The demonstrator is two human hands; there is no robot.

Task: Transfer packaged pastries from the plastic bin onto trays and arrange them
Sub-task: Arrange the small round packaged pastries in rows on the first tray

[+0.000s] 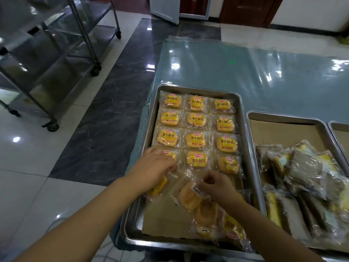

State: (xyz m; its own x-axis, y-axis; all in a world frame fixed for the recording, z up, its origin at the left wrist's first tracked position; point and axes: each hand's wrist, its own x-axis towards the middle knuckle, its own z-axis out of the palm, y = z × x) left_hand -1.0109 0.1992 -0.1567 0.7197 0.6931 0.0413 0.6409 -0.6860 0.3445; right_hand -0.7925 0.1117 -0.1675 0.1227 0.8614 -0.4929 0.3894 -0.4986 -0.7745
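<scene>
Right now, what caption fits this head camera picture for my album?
Left hand and right hand arrange yellow pastry packets in rows on a metal tray.

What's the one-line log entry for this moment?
left hand: on yellow packet, grip unclear | right hand: pinches face-down pastry packet | left tray: near end unfilled | middle tray: loose pile

pastry packets (196, 138) in left tray (150, 120), piled tray (253, 167) right beside

Left forearm (83, 216) and left hand (151, 168) are bare, likewise right forearm (268, 229) and right hand (217, 185).
</scene>
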